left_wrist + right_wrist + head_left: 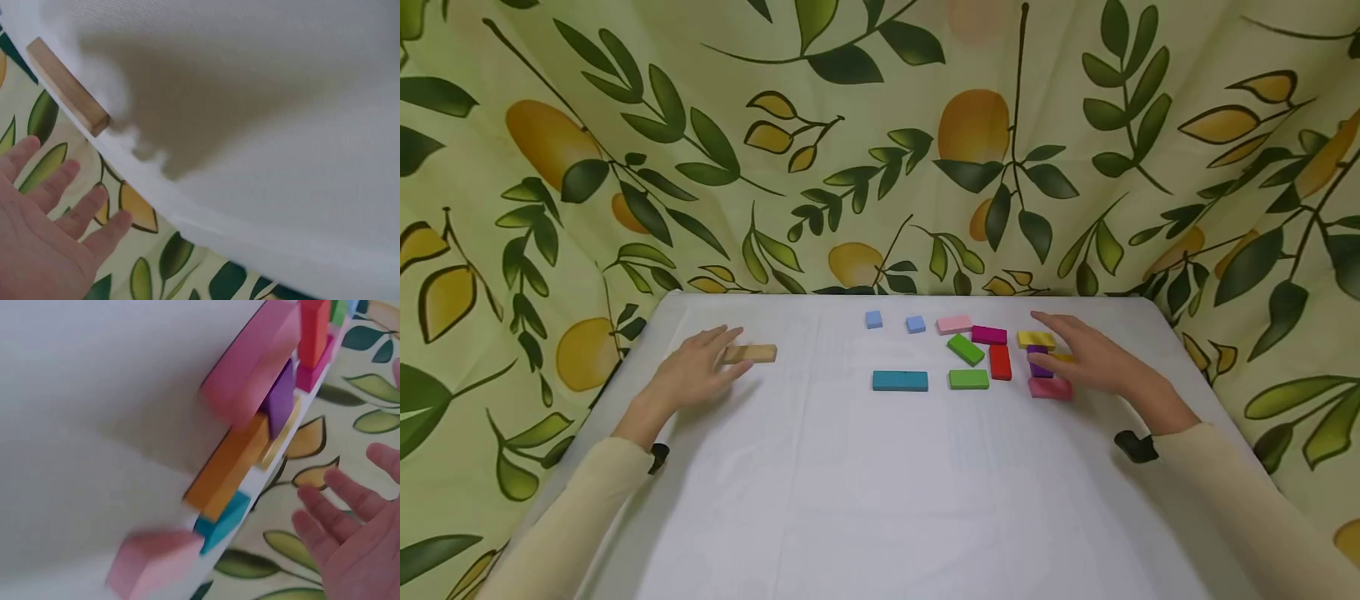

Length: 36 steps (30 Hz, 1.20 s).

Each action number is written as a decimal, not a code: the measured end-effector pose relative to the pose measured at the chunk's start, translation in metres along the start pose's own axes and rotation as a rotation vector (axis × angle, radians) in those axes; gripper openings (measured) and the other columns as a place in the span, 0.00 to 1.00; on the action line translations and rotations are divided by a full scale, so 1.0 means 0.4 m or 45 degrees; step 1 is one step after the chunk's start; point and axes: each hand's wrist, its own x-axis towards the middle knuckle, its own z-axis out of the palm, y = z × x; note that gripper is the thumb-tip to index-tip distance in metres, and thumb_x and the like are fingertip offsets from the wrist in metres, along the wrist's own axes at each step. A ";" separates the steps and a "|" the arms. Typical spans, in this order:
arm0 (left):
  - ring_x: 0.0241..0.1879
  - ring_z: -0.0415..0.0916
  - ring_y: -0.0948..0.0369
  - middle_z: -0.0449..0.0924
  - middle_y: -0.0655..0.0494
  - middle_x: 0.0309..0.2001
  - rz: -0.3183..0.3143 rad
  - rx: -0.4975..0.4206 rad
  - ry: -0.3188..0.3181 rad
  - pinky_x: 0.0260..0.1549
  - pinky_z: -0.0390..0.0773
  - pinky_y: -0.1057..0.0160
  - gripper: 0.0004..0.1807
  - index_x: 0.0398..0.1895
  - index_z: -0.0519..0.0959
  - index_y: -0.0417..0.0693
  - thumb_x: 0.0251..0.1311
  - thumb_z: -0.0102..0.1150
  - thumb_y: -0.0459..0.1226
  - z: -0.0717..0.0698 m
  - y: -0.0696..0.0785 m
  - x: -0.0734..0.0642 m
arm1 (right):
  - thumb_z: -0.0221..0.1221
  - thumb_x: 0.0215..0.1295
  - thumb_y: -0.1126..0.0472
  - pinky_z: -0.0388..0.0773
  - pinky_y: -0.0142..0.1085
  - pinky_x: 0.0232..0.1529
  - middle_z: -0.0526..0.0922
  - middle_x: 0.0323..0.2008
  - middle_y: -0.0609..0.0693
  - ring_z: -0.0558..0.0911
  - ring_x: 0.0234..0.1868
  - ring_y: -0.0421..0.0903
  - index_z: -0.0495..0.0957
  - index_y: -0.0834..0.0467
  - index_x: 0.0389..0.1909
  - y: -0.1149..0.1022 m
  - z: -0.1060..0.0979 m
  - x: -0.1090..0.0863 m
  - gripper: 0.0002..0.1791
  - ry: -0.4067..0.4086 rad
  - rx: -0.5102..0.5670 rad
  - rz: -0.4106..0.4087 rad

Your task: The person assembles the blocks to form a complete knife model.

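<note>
My left hand (696, 367) hovers over the table's left side, its fingers spread and holding nothing. Partly behind it in the head view lies a plain wooden block (756, 354); in the left wrist view the same wooden block (69, 87) lies beyond the fingertips. On the right, my right hand (1093, 357) is held above a cluster of coloured blocks, fingers extended and empty. Around it are a yellow block (1032, 339), a purple block (1039, 367) and a dark pink block (1050, 388). An orange block (231, 469) and a teal block (222, 522) show in the right wrist view.
Left of the cluster lie a red block (1000, 362), a magenta block (989, 335), two green blocks, a pale pink block (954, 325) and two small blue blocks. A long teal block (900, 381) lies mid-table. Behind the white-covered table (865, 483) hangs a patterned curtain (880, 167).
</note>
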 end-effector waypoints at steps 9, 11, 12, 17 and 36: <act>0.64 0.65 0.32 0.69 0.31 0.66 0.020 -0.396 0.062 0.59 0.63 0.35 0.32 0.68 0.70 0.32 0.68 0.66 0.41 0.008 -0.027 0.016 | 0.68 0.67 0.58 0.80 0.50 0.49 0.80 0.54 0.62 0.82 0.52 0.60 0.77 0.67 0.61 -0.017 0.034 0.027 0.25 0.101 0.320 -0.120; 0.63 0.66 0.32 0.70 0.31 0.65 0.015 -0.460 0.079 0.58 0.65 0.35 0.31 0.67 0.71 0.33 0.66 0.67 0.39 0.009 -0.039 0.013 | 0.68 0.68 0.60 0.80 0.49 0.49 0.82 0.53 0.61 0.83 0.51 0.59 0.79 0.66 0.58 -0.017 0.045 0.029 0.22 0.126 0.371 -0.128; 0.62 0.66 0.31 0.71 0.31 0.65 0.013 -0.489 0.087 0.58 0.65 0.35 0.31 0.67 0.71 0.33 0.66 0.68 0.38 0.009 -0.043 0.012 | 0.68 0.68 0.60 0.80 0.49 0.49 0.82 0.52 0.60 0.83 0.50 0.58 0.79 0.66 0.58 -0.017 0.051 0.031 0.22 0.135 0.397 -0.132; 0.63 0.65 0.31 0.70 0.31 0.65 0.014 -0.597 0.100 0.59 0.66 0.35 0.31 0.67 0.70 0.32 0.65 0.69 0.37 0.014 -0.064 0.010 | 0.69 0.67 0.58 0.81 0.45 0.48 0.83 0.52 0.58 0.83 0.51 0.57 0.80 0.64 0.57 -0.037 0.080 0.036 0.22 0.130 0.516 -0.136; 0.65 0.63 0.33 0.69 0.31 0.65 -0.041 -0.727 0.114 0.60 0.65 0.37 0.30 0.65 0.72 0.32 0.64 0.70 0.37 0.019 -0.089 0.016 | 0.70 0.66 0.60 0.78 0.33 0.50 0.83 0.51 0.61 0.82 0.51 0.53 0.80 0.66 0.58 -0.167 0.148 0.098 0.23 0.060 0.760 -0.245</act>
